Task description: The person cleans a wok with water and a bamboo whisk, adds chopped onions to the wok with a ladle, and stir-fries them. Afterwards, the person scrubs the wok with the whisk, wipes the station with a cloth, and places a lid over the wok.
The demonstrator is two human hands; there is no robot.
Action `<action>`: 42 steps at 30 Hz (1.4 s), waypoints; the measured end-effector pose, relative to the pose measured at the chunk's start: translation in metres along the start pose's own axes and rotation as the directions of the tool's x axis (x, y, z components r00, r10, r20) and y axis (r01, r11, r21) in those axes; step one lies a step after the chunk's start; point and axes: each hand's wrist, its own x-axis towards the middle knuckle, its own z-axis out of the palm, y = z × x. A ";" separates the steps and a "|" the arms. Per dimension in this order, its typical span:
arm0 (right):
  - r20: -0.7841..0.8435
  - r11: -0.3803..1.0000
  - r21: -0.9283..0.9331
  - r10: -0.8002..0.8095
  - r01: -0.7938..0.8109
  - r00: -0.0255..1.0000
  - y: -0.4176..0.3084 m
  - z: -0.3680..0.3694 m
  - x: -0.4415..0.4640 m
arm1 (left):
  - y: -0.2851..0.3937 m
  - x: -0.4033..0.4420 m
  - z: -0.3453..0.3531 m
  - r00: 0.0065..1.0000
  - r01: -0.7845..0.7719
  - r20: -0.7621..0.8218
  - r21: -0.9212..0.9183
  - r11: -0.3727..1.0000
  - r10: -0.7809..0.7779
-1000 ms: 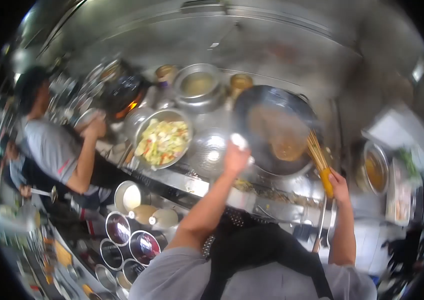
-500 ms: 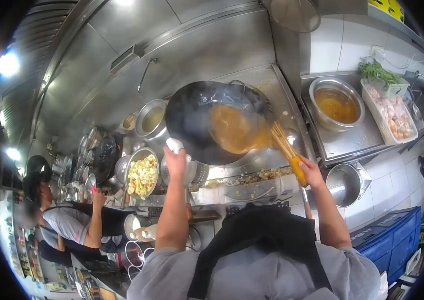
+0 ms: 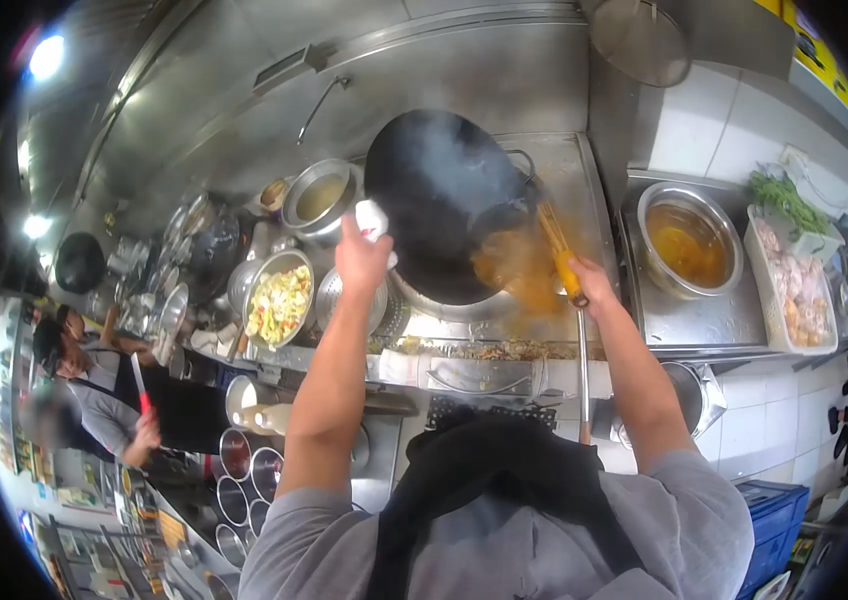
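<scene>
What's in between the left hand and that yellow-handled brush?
In the head view, the black wok lies between the left hand and the brush, with brown liquid at its edge beside the brush.

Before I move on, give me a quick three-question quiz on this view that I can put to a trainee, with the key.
1. What does the right hand hold?
a) a ladle
b) a brush with a yellow handle
c) a knife

2. True or false: the left hand holds a white cloth near the rim of the wok.

3. In the picture, which stands nearer the wok: the white basket or the steel bowl of amber liquid?

Key: 1. b; 2. true; 3. the steel bowl of amber liquid.
</scene>
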 end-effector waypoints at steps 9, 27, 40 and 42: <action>-0.276 0.977 0.146 -0.113 0.158 0.955 0.089 0.053 0.009 | -0.069 -0.133 -0.011 0.971 -0.070 0.223 -0.079 0.994 0.086; -0.027 0.758 -0.645 -0.152 0.099 0.988 0.178 -0.001 -0.136 | -0.212 -0.043 0.164 0.852 -0.395 0.350 -0.060 0.917 0.390; -0.440 0.789 -0.504 0.116 -0.351 0.891 0.226 -0.032 -0.266 | -0.118 -0.080 0.153 0.582 0.813 0.635 -0.453 0.364 -0.509; -0.433 0.821 -0.503 0.031 -0.270 0.901 0.214 -0.008 -0.270 | -0.145 -0.077 0.151 0.548 0.831 0.662 -0.499 0.244 -0.511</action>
